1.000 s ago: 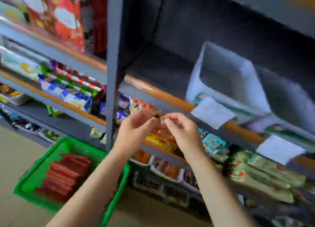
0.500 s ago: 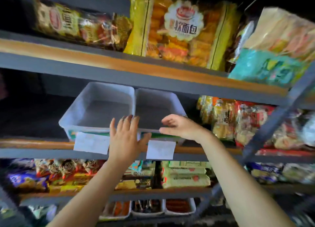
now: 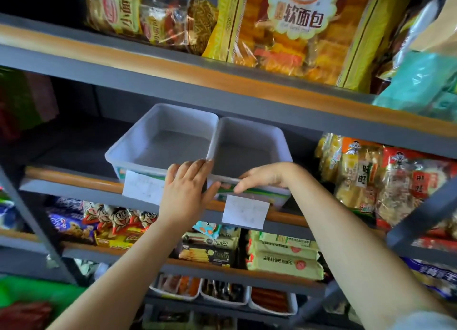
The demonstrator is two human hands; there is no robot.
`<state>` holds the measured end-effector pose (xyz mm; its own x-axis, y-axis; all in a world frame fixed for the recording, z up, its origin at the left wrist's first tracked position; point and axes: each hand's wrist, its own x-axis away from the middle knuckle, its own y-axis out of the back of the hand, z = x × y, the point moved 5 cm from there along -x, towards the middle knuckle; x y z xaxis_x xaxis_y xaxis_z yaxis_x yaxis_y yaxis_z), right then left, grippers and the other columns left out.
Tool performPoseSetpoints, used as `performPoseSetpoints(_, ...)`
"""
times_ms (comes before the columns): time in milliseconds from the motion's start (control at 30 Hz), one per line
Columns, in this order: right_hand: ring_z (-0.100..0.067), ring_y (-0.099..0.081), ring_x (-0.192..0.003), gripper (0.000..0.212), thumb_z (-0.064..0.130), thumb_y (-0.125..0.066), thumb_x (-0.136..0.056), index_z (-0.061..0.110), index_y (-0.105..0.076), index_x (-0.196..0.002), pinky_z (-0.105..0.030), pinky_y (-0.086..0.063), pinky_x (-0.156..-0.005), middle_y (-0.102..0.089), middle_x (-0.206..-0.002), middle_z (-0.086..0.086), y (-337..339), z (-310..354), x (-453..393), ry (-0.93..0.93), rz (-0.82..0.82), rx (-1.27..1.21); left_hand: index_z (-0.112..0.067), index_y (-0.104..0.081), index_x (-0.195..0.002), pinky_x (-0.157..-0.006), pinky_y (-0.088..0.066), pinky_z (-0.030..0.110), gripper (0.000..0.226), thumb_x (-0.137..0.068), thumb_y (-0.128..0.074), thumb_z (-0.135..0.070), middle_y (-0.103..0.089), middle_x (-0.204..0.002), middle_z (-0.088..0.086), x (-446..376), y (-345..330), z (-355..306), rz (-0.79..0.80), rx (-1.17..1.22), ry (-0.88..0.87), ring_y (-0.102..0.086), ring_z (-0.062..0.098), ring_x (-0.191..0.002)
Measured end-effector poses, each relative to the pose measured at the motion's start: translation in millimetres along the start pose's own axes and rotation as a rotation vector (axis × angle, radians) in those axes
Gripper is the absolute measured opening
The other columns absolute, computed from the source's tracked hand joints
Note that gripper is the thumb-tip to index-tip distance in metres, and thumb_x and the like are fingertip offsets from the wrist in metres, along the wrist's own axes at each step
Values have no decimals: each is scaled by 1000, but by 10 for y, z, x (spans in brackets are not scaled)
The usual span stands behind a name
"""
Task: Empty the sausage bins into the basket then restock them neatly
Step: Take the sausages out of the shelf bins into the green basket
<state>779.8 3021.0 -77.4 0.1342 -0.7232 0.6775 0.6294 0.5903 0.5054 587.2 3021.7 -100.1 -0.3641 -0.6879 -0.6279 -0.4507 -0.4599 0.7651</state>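
Two empty translucent white bins stand side by side on the middle shelf, the left bin [image 3: 160,136] touching the right bin [image 3: 249,144]. My left hand [image 3: 188,186] lies flat against their front where they meet, fingers straight up over the rims, thumb spread towards the right bin. My right hand [image 3: 262,178] pinches the right bin's front rim, thumb under it. At the bottom left, a corner of the green basket [image 3: 32,290] shows, with red sausage packs [image 3: 24,315] in it.
Paper labels [image 3: 143,189] [image 3: 244,212] hang from the bins' fronts. Rice-cracker packs [image 3: 371,178] crowd the shelf right of the bins. Bread bags [image 3: 291,27] fill the shelf above. Small trays of sausages [image 3: 269,301] sit on the lowest shelf. A grey diagonal brace [image 3: 420,218] crosses at right.
The view swung up from the basket to the shelf with the two bins. My hands parted; the left reached the bins' fronts and the right took hold of the right bin's rim.
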Motion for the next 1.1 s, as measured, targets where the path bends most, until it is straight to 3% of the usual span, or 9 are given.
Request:
performPoseSetpoints(233,-33,-58,-108,78,42,-81,-69,6,-54,-133,-53,-41,-102,-62,-123,-20,4,-62,-96,-34,132,-61,-16,-63,-128,-99,-30,39,53,-97,-38,-51,-67,-124,3,-21,37,-29,-37,0,34,-61,27,-109)
performPoseSetpoints(400,-28,-68,-105,60,50,-74,-71,16,-61,-118,-50,-52,-97,-69,-116,-11,99,96,-30,49,-15,184,-16,-64,-128,-100,-29,37,52,-99,-37,-49,-67,-124,2,-19,48,-43,-38,-8,43,-61,25,-112)
performPoseSetpoints(500,-23,-70,-99,53,47,-75,-77,18,-59,-118,-46,-55,-93,-71,-111,-5,121,132,-11,78,-79,242,-16,-63,-130,-100,-30,37,53,-99,-37,-50,-66,-125,2,-13,39,-30,-22,-13,43,-60,24,-113)
performPoseSetpoints(600,-20,-72,-91,48,48,-81,-72,21,-64,-107,-43,-57,-89,-74,-100,0,175,209,32,135,-154,322,-16,-63,-129,-100,-30,38,53,-99,-37,-51,-66,-125,2,-18,32,-30,-14,-24,50,-60,25,-112)
performPoseSetpoints(767,-22,-70,-89,42,48,-82,-71,23,-63,-98,-36,-58,-82,-71,-98,-1,222,357,95,142,-173,481,-18,-61,-131,-102,-32,42,55,-98,-35,-54,-65,-128,2,-18,-1,-13,19,-11,72,-58,26,-117)
performPoseSetpoints(1100,-33,-69,-103,61,40,-82,-70,11,-61,-119,-50,-55,-93,-72,-112,-12,131,216,70,61,25,224,-17,-61,-132,-100,-27,36,55,-98,-35,-52,-67,-125,1,-18,58,-28,20,0,65,-60,24,-114)
